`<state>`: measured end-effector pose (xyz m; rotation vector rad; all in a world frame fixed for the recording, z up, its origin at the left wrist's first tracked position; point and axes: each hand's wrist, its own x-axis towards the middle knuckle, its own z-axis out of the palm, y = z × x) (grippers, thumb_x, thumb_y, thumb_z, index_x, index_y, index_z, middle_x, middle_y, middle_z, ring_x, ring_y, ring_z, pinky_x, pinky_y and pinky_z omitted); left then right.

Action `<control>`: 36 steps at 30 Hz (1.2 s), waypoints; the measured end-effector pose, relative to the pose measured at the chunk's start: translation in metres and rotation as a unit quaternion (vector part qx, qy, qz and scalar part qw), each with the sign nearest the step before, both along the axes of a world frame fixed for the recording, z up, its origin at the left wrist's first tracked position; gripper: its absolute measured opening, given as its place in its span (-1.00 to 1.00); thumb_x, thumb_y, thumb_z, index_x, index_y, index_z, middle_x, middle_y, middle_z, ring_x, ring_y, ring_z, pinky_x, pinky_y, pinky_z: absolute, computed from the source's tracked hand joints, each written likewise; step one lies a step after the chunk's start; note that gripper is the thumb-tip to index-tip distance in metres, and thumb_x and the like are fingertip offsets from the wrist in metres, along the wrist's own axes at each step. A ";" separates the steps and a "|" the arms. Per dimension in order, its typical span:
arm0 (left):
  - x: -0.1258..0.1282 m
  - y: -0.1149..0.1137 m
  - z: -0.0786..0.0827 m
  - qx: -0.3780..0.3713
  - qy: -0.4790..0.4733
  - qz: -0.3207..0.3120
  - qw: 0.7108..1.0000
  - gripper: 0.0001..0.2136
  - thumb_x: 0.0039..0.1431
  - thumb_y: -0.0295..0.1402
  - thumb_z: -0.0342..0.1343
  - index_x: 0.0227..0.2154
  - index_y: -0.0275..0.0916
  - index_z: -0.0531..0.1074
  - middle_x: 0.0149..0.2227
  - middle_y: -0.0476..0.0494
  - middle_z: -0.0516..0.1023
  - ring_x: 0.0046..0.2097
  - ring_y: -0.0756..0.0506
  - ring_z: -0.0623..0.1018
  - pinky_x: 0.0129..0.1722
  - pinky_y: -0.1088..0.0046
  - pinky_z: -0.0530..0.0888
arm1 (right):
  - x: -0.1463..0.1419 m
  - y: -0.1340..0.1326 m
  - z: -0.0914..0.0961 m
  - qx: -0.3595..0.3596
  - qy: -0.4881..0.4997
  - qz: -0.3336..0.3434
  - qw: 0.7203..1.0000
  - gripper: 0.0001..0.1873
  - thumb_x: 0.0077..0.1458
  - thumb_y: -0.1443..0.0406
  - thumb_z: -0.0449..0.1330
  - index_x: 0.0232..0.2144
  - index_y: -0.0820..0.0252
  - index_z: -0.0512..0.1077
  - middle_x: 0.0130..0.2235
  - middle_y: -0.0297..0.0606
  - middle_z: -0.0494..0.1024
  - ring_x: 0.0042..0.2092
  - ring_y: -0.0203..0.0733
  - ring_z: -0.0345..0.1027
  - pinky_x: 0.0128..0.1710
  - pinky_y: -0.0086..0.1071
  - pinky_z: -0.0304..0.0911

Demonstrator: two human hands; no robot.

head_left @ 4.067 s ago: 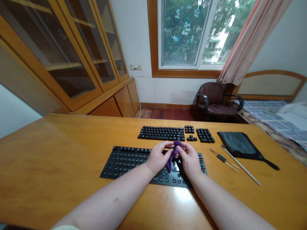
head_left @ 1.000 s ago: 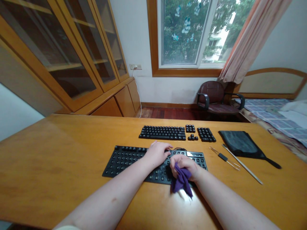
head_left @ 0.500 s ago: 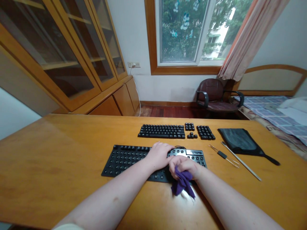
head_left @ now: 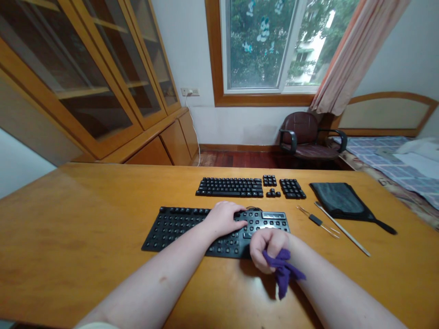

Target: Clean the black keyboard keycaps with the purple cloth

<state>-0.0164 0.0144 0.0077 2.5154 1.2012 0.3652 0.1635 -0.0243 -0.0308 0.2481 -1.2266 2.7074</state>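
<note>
A black keyboard (head_left: pixel 171 228) with most of its keycaps off lies on the wooden desk, its switches exposed. My left hand (head_left: pixel 224 219) rests on the keyboard's middle with fingers stretched out and thumb apart. At the keyboard's lower right, my right hand (head_left: pixel 269 249) is closed round a purple cloth (head_left: pixel 283 269), whose loose ends hang below the fist. The right hand hides part of the keyboard's front right side. Loose black keycaps (head_left: pixel 229 187) are laid out in rows behind the keyboard, in keyboard order.
Right of the keyboard lie a wire keycap puller (head_left: pixel 315 220) with a black grip, a thin pale stick (head_left: pixel 343 228) and a black pouch (head_left: pixel 339 201) with a strap. Beyond the desk (head_left: pixel 85 219) stand an office chair (head_left: pixel 302 135), a bed (head_left: pixel 394 155) and a glass-fronted cabinet (head_left: pixel 92 105).
My right hand has moved right and toward me with the cloth, away from my left hand. My left hand has shifted slightly left and its thumb now shows apart.
</note>
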 end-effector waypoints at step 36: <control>0.130 0.170 0.013 0.000 0.127 0.076 0.989 -0.82 0.01 -0.29 0.13 -0.29 -0.06 0.55 -0.14 -0.08 0.56 -0.08 -0.18 0.50 -0.10 0.34 0.42 | -0.003 0.022 -0.001 -0.134 -0.022 -0.299 0.944 -0.92 -0.15 0.31 0.00 -0.57 0.21 0.25 -0.71 -0.42 0.24 -0.73 -0.38 -0.03 -0.67 -0.46 0.02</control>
